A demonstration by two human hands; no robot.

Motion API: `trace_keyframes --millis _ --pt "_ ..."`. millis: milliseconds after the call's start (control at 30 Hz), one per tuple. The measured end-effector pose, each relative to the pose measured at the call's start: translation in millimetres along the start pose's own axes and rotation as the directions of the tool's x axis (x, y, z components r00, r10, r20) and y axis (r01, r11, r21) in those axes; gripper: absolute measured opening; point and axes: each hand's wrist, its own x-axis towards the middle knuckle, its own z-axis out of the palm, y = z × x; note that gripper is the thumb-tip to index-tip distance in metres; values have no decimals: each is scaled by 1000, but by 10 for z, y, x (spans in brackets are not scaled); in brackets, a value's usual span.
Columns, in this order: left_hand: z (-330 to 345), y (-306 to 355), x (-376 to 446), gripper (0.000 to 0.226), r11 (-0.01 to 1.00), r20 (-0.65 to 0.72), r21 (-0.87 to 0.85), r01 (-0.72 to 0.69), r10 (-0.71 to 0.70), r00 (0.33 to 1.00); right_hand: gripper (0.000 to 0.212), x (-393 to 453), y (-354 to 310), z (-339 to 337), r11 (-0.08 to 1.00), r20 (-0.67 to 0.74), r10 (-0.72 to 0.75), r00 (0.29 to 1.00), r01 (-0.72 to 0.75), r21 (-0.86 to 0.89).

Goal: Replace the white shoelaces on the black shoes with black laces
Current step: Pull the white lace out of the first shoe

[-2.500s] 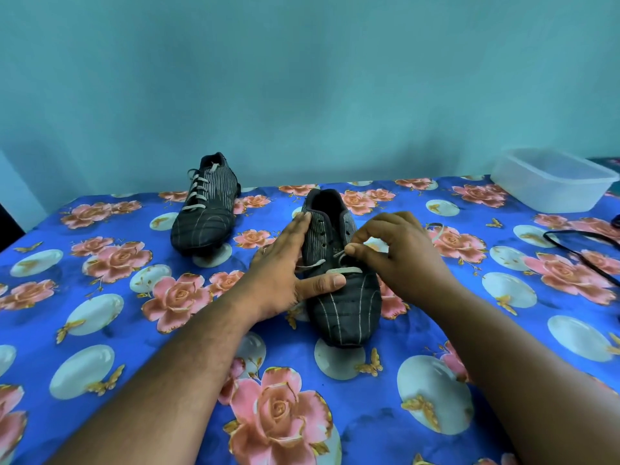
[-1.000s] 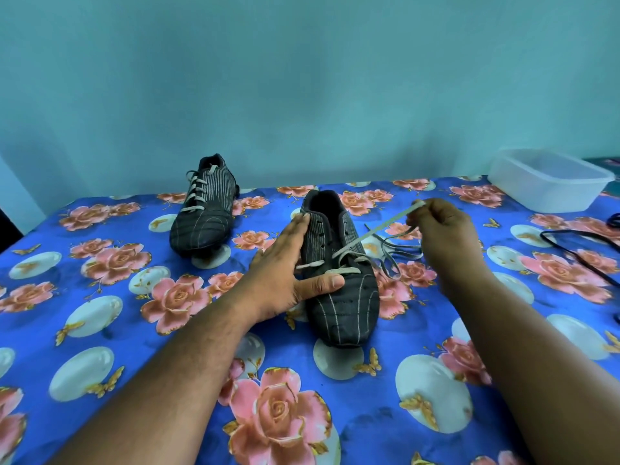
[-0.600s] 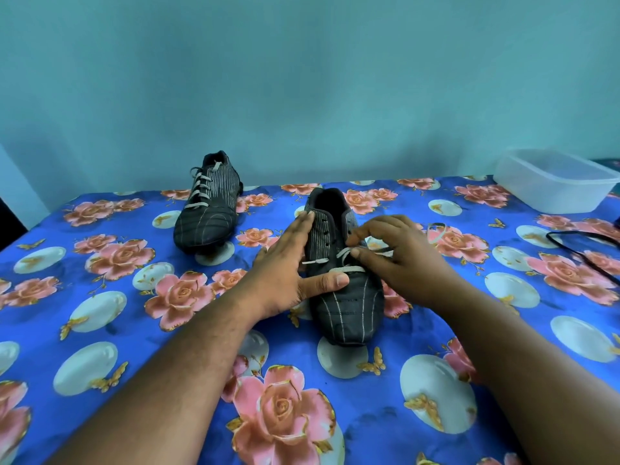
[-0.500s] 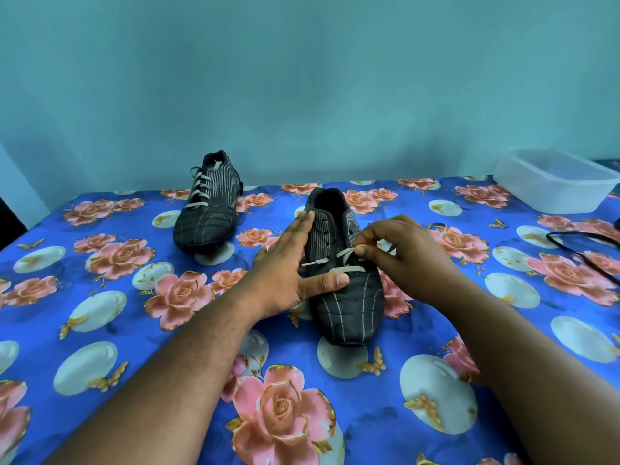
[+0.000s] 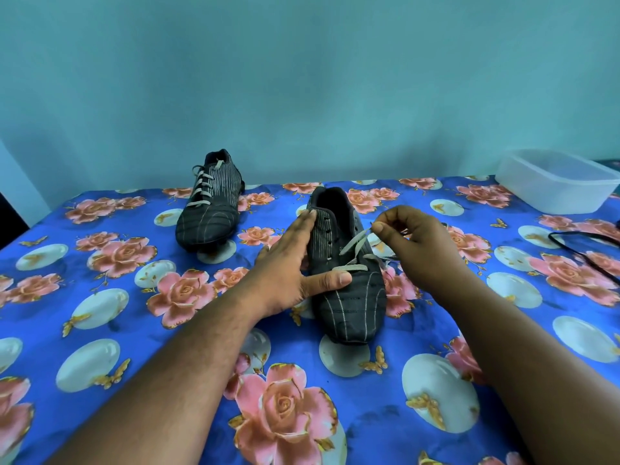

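Head view: two bare forearms reach in from the bottom edge, both cut off below the elbow, over a blue cloth point(image 5: 302, 360) printed with pink roses; what lies under the cloth cannot be made out. The near shoe point(image 5: 345, 273), black with pale stripes, sits at centre with its toe toward the camera. The left hand point(image 5: 288, 263) lies flat against the shoe's left side, fingers point(image 5: 303, 229) spread and straight along the upper, thumb pressed across the vamp just below the lowest lace bar; it grips nothing. The right hand point(image 5: 419, 250) hovers just right of the shoe, its thumb and forefinger pinched on the free end of the white lace point(image 5: 355, 241), the other fingers curled in. That lace rises slantwise from the lower eyelets to the pinch; only the bottom rows are threaded, and the upper eyelets show bare. The rest of the lace is hidden behind the right hand. Farther back and to the left stands the second shoe point(image 5: 209, 203), toe toward the camera, fully laced in white. At the right edge a black lace point(image 5: 585, 250) loops on the cloth, partly cut off by the frame. Beyond it, at the far right corner, a clear plastic tub point(image 5: 557, 182) sits, its contents hard to make out. A plain teal wall point(image 5: 302, 78) closes the scene.
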Motion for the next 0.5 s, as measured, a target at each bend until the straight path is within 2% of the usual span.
trace_keyframes --millis 67,133,233,300,367,400,500 --pt "-11 6 -9 134 1000 -1 19 -2 2 1000 16 22 3 -36 986 -53 92 994 -84 145" --pt "-18 12 -15 134 1000 -1 27 -4 4 1000 21 64 49 -116 965 -146 183 972 -149 216" --pt "-13 11 -13 135 999 0 34 -9 9 1000 17 112 154 -208 957 -239 256 937 -211 200" --pt "-10 6 -12 134 1000 -8 21 -20 20 1000 9 118 200 -204 971 -240 237 941 -225 79" --pt "-15 12 -20 133 999 -28 24 -47 48 998 13 81 179 -164 984 -179 136 974 -153 -86" --pt "-21 29 -28 130 997 -39 26 -66 67 997 15 63 146 -148 990 -116 76 990 -89 -109" --pt "-44 69 -47 101 988 -102 18 -155 156 982 13 8 33 -109 993 139 -91 986 100 -55"
